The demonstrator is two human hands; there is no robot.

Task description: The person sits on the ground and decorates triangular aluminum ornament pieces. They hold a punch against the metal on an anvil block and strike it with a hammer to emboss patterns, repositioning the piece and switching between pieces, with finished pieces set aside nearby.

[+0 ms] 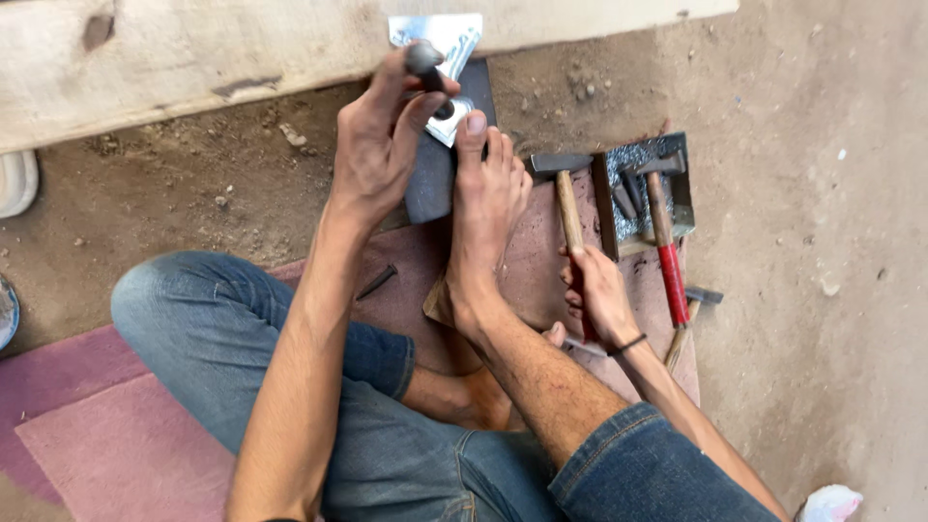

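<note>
Pink mat (116,435) on dirt floor at left, left hand (382,145) clamped on a round-headed metal punch (425,66) over a shiny metal sheet (440,37) on a dark block (430,179), bare foot (483,208) pressing beside it, right hand (594,295) gripping a wooden-handled hammer (564,188), tray of tools (677,184) with a red-handled hammer (667,251) close right, timber beam (193,58) bounding the far edge.

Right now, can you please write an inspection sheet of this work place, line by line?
Surface: dirt floor, reddish mat under the seated person.
Job's things: shiny metal sheet on a dark block, pinned by a bare foot; punch; hammer.
Clutter: second hammer with red grip, small tray of metal bits, loose nail.
Grippers: left hand holds the punch; right hand grips the hammer handle.
Cables: nothing seen.
Surroundings: pale wooden beam.
</note>
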